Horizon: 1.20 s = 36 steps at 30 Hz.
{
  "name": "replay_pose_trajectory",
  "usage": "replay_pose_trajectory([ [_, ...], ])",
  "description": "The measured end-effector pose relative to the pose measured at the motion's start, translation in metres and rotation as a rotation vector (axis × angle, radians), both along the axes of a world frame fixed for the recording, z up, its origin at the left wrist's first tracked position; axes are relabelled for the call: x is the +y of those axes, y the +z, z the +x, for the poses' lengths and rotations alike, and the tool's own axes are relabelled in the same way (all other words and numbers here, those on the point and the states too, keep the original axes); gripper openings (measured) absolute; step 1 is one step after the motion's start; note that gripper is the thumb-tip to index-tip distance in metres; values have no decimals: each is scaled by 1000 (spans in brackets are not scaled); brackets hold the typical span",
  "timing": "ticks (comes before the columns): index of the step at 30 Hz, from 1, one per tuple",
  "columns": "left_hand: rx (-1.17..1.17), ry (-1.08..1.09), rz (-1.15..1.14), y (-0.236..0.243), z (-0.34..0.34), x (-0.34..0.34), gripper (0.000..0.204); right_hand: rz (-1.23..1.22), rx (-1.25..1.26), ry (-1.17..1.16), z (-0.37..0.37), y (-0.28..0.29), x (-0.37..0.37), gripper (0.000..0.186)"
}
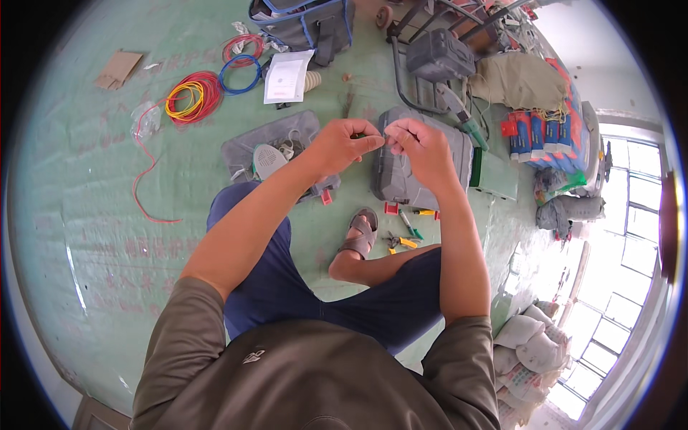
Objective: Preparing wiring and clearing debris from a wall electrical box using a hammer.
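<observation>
Both my hands are raised in front of me with their fingertips almost meeting. My left hand (347, 145) is closed in a pinch, thumb against the fingers. My right hand (421, 147) is pinched too, close beside it. Whatever lies between the fingertips is too small to make out. Beneath the right hand is a closed grey plastic case (390, 172). Below the left forearm lies an open grey case (240, 149), holding a pale green-and-white rounded object (269, 161) and other small items partly hidden by the arm.
Yellow-handled pliers (407, 243) and a green-handled tool (413, 228) lie near my sandalled foot (358, 235). Coils of red wire (208, 97) and blue wire (241, 74) rest at far left. A tool bag (308, 32), a hand cart (400, 79) and a green box (494, 174) stand farther off.
</observation>
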<state>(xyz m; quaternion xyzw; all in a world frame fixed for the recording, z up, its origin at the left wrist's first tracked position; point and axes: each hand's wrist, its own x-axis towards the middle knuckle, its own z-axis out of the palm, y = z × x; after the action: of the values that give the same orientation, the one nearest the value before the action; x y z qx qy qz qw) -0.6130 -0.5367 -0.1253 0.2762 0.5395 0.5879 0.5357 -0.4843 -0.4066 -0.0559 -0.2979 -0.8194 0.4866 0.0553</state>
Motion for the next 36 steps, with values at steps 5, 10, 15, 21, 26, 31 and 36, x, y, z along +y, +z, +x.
replay_pose_trajectory([
  [5, -61, -13, 38, 0, 3, 2, 16, -166, 39, -78, 0, -5, 4, 20],
  [10, -101, -3, 36, 0, 2, 3, 16, -220, 92, -124, -2, -9, 2, 20],
  [15, -153, 2, 71, -3, 4, 4, 18, -272, 154, -146, -4, -11, 1, 20],
  [21, -207, 55, 58, -4, 7, 6, 15, -266, 175, -176, -6, -12, 0, 21],
  [26, -181, 78, 28, -4, 6, 7, 15, -222, 169, -240, -7, -11, -3, 21],
  [31, 62, 85, 47, -5, 6, 5, 16, 249, 139, -96, -6, -13, -6, 16],
  [36, 321, 54, -8, -4, 2, 3, 21, 425, 187, -3, -3, -15, -4, 14],
])
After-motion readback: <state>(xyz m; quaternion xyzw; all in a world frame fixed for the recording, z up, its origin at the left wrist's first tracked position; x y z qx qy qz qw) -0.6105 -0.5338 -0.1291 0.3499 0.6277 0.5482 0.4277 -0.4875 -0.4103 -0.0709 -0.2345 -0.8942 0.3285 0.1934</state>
